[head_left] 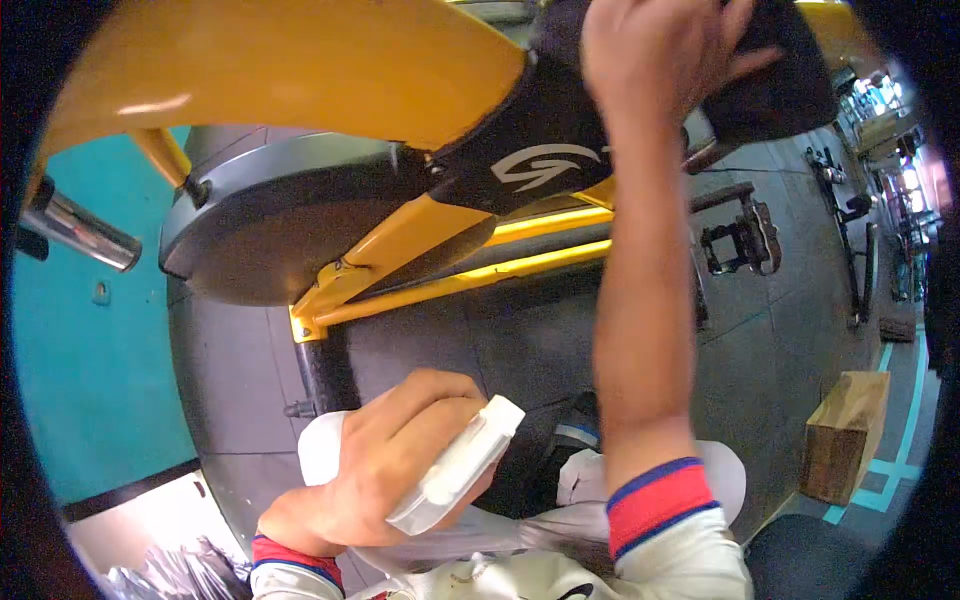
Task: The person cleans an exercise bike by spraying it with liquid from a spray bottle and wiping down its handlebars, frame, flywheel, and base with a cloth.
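A small translucent white bottle (445, 485) with a white cap is wrapped in the fingers of my left hand (385, 450), low in front of my body. It tilts with the cap up to the right. My right hand (660, 50) reaches to the top of the view, over the black cover (545, 150) of a yellow exercise bike (290, 70). Two of its fingers stretch apart; motion blurs them and the rest are hidden. Whether anything lies under that palm I cannot make out. A dark flywheel (290, 220) sits to the left, below the yellow frame.
A bike pedal (745, 240) sticks out at the right of the bike. Beyond it stand a wooden box (845, 435) and more gym equipment (850, 200). A teal wall (95, 370) rises at the left, with plastic bags (185, 570) at its foot. Dark tiles cover the floor.
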Tool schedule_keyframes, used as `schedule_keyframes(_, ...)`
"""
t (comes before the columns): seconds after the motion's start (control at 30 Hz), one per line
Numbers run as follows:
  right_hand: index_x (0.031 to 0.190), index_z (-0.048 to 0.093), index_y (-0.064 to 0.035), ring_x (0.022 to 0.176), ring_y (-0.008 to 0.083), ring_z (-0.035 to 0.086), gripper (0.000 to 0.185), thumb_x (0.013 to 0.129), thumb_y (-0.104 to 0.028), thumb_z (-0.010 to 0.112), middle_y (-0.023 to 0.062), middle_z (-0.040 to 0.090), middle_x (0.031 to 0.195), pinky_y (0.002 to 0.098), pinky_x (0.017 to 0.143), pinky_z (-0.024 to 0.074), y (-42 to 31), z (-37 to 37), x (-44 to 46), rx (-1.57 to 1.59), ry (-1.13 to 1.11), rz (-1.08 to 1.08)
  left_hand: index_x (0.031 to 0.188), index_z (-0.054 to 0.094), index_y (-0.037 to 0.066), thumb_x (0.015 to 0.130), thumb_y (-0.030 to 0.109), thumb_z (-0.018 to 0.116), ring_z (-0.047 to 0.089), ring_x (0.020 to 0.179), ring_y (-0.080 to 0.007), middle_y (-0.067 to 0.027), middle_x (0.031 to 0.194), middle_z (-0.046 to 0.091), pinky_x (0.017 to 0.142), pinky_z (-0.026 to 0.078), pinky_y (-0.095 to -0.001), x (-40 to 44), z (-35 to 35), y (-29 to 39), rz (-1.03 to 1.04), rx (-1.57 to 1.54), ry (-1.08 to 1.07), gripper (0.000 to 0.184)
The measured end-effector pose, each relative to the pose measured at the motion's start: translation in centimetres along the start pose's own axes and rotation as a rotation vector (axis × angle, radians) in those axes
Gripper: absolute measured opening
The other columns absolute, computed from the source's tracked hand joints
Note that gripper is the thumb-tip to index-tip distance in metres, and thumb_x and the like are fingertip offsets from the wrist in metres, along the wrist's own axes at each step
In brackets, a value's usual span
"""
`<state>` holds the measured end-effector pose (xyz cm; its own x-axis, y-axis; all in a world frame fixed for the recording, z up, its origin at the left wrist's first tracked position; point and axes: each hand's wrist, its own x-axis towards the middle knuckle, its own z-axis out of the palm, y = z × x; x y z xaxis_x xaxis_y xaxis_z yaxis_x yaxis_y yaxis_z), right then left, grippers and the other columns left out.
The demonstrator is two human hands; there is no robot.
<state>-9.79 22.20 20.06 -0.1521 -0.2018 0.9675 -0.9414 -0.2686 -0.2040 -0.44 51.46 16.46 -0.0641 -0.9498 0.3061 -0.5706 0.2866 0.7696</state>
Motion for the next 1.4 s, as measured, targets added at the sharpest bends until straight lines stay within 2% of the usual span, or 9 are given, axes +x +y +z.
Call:
schedule_keyframes(0.07,0.132,0.051,-0.0005,0.141,0.0499,0.014,0.051,0.098,-0.036,0.041,0.0142,0.032,0.153,0.0682,0.109,0.0081,-0.8,-4.1,-5.6,0.434,-0.209,0.116,0.083,0.066,0.003,0.071,0.003,0.072,0.065,0.069,-0.0262,-0.0129,0.083,0.063,0.059,0.053,-0.0335,-0.5,-0.4,-0.2,-0.004,0.012,-0.006,0.014)
schedule_keyframes(0.17,0.146,0.020,0.0100,0.144,0.0477,0.006,0.069,0.098,-0.036,0.035,0.0306,0.015,0.154,0.0557,0.115,0.0053,-3.0,-5.7,-17.4,0.748,-0.203,0.272,0.082,0.066,0.004,0.071,0.005,0.073,0.065,0.070,-0.0258,-0.0118,0.081,0.064,0.059,0.053,-0.0337,-1.2,-0.4,-0.4,-0.046,0.054,-0.045,0.013)
schedule_keyframes(0.33,0.146,0.035,-0.0042,0.138,0.0589,0.009,0.068,0.092,-0.044,0.046,0.0336,0.013,0.152,0.0698,0.107,0.0074,-4.2,-7.2,-25.0,0.567,-0.427,-0.029,0.080,0.067,0.004,0.071,0.008,0.073,0.065,0.067,-0.0258,-0.0122,0.081,0.064,0.058,0.052,-0.0338,-1.8,-0.6,-0.1,-0.015,0.122,-0.039,0.012)
schedule_keyframes(0.57,0.145,0.040,-0.0111,0.137,0.0603,0.004,0.067,0.092,-0.050,0.047,0.0259,0.009,0.157,0.0744,0.103,0.0092,-2.0,-3.9,-9.5,0.333,-0.218,0.188,0.080,0.067,0.003,0.067,0.013,0.074,0.064,0.067,-0.0277,-0.0133,0.081,0.064,0.061,0.052,-0.0344,-2.6,-0.6,1.2,-0.136,0.171,-0.042,0.017)
schedule_keyframes(0.9,0.143,0.037,-0.0114,0.135,0.0632,0.003,0.096,0.072,-0.071,0.063,0.0309,0.015,0.152,0.0813,0.098,0.0065,-5.4,-4.3,-29.2,0.517,-0.247,-0.015,0.080,0.066,0.002,0.075,0.026,0.073,0.063,0.072,-0.0242,-0.0129,0.083,0.063,0.064,0.049,-0.0322,-1.6,2.0,1.0,-0.141,0.191,-0.033,0.025)
schedule_keyframes(1.2,0.147,0.010,0.0081,0.135,0.0464,0.029,0.083,0.094,-0.040,0.051,0.0355,0.022,0.147,0.0481,0.112,0.0251,-2.0,-3.0,-19.6,0.883,-0.104,1.058,0.082,0.068,0.003,0.067,0.002,0.072,0.064,0.072,-0.0262,-0.0108,0.078,0.065,0.060,0.054,-0.0333,-0.5,1.9,0.9,-0.066,0.234,-0.060,0.015)
schedule_keyframes(1.27,0.142,0.025,0.0098,0.119,0.0464,0.050,0.071,0.097,-0.041,0.045,0.0364,0.049,0.129,0.0471,0.103,0.0381,-5.6,-5.2,-21.0,0.682,-0.214,1.195,0.082,0.068,0.003,0.068,0.002,0.072,0.064,0.072,-0.0264,-0.0105,0.077,0.065,0.060,0.053,-0.0328,-0.1,2.4,0.6,-0.052,0.239,-0.066,0.015)
schedule_keyframes(1.3,0.143,0.025,0.0115,0.130,0.0369,0.040,0.066,0.102,-0.037,0.042,0.0286,0.035,0.145,0.0403,0.112,0.0254,-7.0,-6.6,-21.5,0.763,-0.286,1.233,0.082,0.068,0.003,0.068,0.002,0.072,0.065,0.072,-0.0263,-0.0106,0.078,0.065,0.060,0.053,-0.0328,0.0,2.6,0.4,-0.046,0.230,-0.070,0.015)
schedule_keyframes(1.4,0.139,0.034,0.0050,0.125,0.0321,0.046,0.068,0.099,-0.048,0.044,0.0203,0.042,0.141,0.0389,0.107,0.0337,-4.5,-6.3,-20.4,1.033,-0.378,1.630,0.082,0.068,0.003,0.067,0.003,0.073,0.065,0.070,-0.0260,-0.0110,0.080,0.064,0.059,0.053,-0.0330,-0.1,2.7,0.0,-0.034,0.215,-0.087,0.016)
